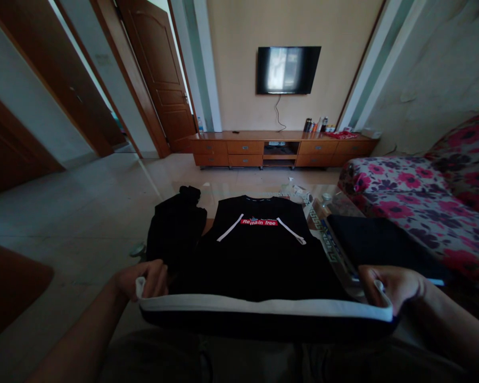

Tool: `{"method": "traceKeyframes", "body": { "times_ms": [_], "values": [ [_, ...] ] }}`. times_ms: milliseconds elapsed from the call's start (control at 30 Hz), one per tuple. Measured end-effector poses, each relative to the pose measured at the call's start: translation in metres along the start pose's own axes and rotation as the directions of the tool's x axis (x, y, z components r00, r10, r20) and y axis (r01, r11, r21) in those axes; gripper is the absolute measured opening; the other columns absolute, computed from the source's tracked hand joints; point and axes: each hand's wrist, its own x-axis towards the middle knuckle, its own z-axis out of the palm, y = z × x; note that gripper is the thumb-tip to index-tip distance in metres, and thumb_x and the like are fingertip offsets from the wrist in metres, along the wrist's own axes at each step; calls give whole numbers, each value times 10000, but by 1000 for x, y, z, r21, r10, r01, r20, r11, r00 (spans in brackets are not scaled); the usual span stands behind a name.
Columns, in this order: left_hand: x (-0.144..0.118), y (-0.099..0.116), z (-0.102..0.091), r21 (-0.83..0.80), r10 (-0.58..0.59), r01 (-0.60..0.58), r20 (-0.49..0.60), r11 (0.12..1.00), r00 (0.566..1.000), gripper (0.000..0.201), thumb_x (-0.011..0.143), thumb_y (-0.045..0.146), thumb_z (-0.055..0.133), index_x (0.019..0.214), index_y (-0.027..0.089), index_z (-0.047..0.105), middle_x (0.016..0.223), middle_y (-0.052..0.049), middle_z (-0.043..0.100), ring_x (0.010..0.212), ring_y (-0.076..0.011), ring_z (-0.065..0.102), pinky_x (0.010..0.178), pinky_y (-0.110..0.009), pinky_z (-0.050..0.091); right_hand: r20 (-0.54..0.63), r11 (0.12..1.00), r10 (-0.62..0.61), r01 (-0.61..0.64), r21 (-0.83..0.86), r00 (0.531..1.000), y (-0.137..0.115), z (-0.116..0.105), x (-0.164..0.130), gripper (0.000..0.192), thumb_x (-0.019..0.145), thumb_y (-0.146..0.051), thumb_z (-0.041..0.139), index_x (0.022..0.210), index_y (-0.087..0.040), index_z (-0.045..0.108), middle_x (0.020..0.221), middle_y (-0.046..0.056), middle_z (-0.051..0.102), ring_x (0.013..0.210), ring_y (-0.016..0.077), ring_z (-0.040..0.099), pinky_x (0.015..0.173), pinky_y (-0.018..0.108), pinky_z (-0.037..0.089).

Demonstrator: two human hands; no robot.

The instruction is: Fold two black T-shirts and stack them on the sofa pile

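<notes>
A black shirt [259, 260] with white trim and a red "Remain free" print lies spread front up on a glass-topped table, its neckline at the far side. Its white-banded bottom edge is lifted toward me and stretched between my two hands. My left hand [149, 279] is closed round the left corner of that edge. At the right corner my right hand [391, 287] grips the same band. Dark crumpled clothing [175, 226] lies just left of the shirt. To the right, near my right hand, is a dark folded cloth [383, 242].
A floral sofa [431, 207] stands on the right. Across the room, a long wooden TV cabinet [245, 146] carries bottles and small items, below a wall-mounted television [288, 70]. A brown wooden door [155, 64] is at the back left. A wooden edge [11, 287] juts in at the left.
</notes>
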Motion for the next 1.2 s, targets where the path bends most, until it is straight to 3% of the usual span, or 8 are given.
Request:
{"method": "traceKeyframes", "body": {
  "times_ms": [67,167,367,567,767,933,1100,1200],
  "values": [
    [-1,-3,1,-88,-35,41,62,995,997,538,411,731,829,431,229,635,486,-92,618,493,-213,618,530,-345,532,-213,995,-70,82,51,975,2,0,2,521,444,-537,956,715,-145,745,618,9,672,531,99,556,511,184,430],
    [10,1,7,-227,-131,83,-205,970,970,453,487,593,881,622,197,708,646,-75,693,589,-195,639,565,-308,545,-489,990,-96,133,41,867,-3,1,11,450,532,-489,938,786,-165,755,715,24,702,646,140,619,600,214,504],
    [67,-7,19,-331,-207,8,-571,943,795,455,703,461,851,1029,162,743,998,-97,761,878,-233,714,799,-333,577,-622,983,-51,148,105,781,-12,-2,41,460,784,-564,756,1043,-185,737,975,84,756,951,277,708,863,381,571],
    [116,-32,7,56,-22,95,-739,994,673,633,747,656,708,1093,126,730,943,-64,761,848,-236,686,720,-296,520,-840,980,-195,143,-141,506,7,-26,76,466,813,-592,674,1040,-185,696,937,54,753,900,256,706,812,357,573],
    [151,-36,-1,306,97,299,-827,904,554,475,868,555,565,1045,145,729,1021,-102,765,959,-259,688,836,-308,495,-925,893,-303,-271,-359,229,10,-51,114,416,871,-560,556,1014,-200,708,972,92,752,897,287,702,780,364,532],
    [164,-45,0,317,39,469,-858,824,512,294,867,367,588,1049,163,695,1031,-127,754,950,-260,697,832,-313,483,-929,834,-339,-411,-369,146,15,-54,134,419,887,-416,545,1226,-177,602,997,147,742,879,306,714,802,375,512],
    [165,-49,0,333,33,510,-860,794,509,253,844,229,562,1069,179,665,1010,-130,745,939,-276,700,832,-336,484,-928,808,-306,-458,-371,213,21,-55,141,572,859,-324,538,1393,-140,451,873,126,721,758,292,705,765,364,502],
    [165,-46,2,343,56,520,-870,782,491,243,860,222,541,1075,188,650,1064,-138,735,1014,-288,688,879,-349,478,-919,814,-356,-427,-395,170,18,-57,141,560,889,-333,479,1415,-153,416,914,130,713,748,292,693,769,374,493]
  ]
}}
